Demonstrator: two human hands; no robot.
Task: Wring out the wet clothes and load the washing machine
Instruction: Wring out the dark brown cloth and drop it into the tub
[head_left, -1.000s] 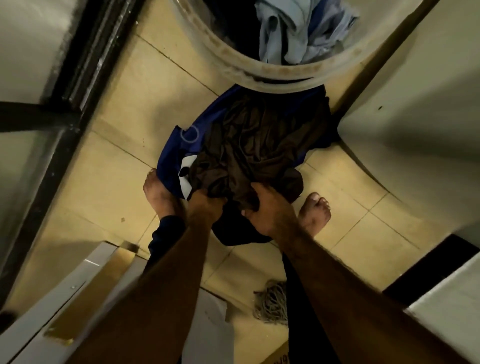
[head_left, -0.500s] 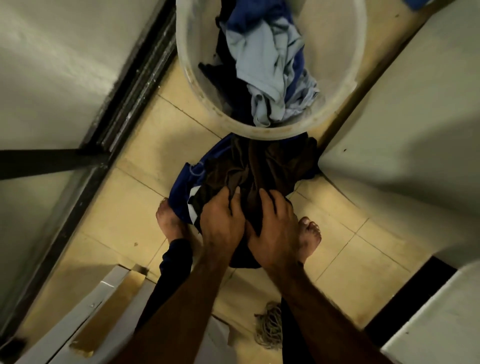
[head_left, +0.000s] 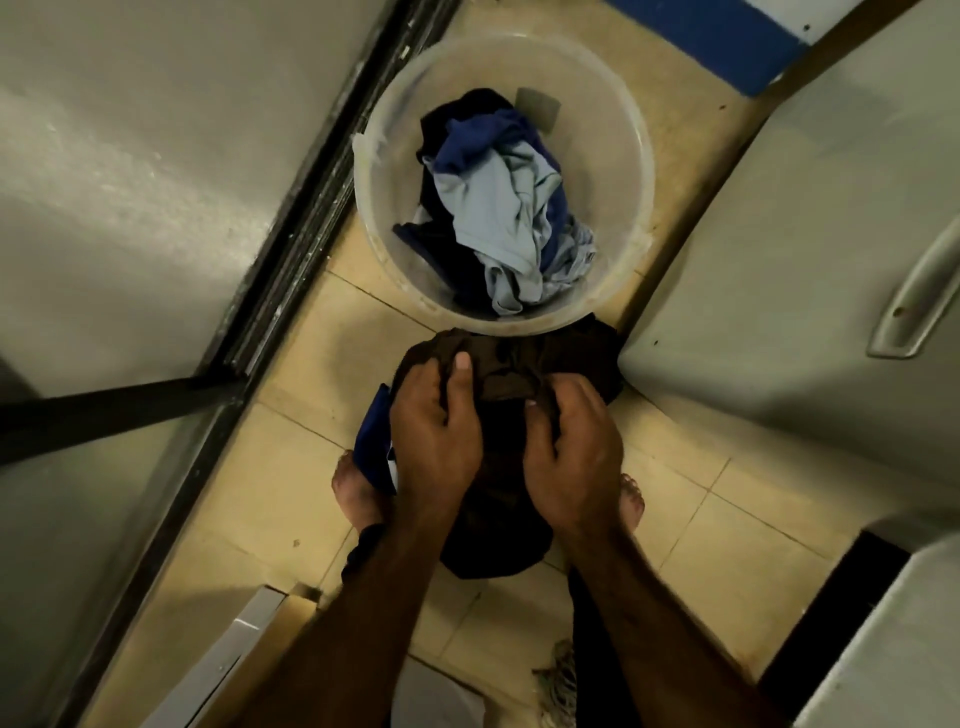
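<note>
Since half a second ago both hands have pulled the laundry together. The dark brown cloth (head_left: 511, 364) was spread wide in front of the bucket and is now a tight ball. The royal-blue garment (head_left: 371, 441) that lay open under it shows only as a narrow strip at the left side.

The left hand (head_left: 436, 441) grips the ball from the left, with fingers curled into the fabric and the thumb laid over the top. The right hand (head_left: 571, 452) grips it from the right, fingertips pressed down into a fold. The hands are near each other but do not touch. The bundle hangs above the beige tiled floor (head_left: 291, 467), between the two bare feet (head_left: 356, 493). It is just on the near side of the round translucent plastic bucket (head_left: 613, 156), where pale grey-blue, blue and dark clothes (head_left: 498, 208) are piled.

The step in hand is, I think, the wringing. To do it well the hands should turn in opposite directions. The bundle should be held over the bucket and not over the tiles, so that the water does not make the floor slippery for bare feet. The blue piece is better wrung apart, because two layers together keep water inside. The ball also looks too thick; a longer roll would twist more easily. The white cabinet with a curved handle (head_left: 779, 260) at the right may be the washing machine, but no opening is visible.
</note>
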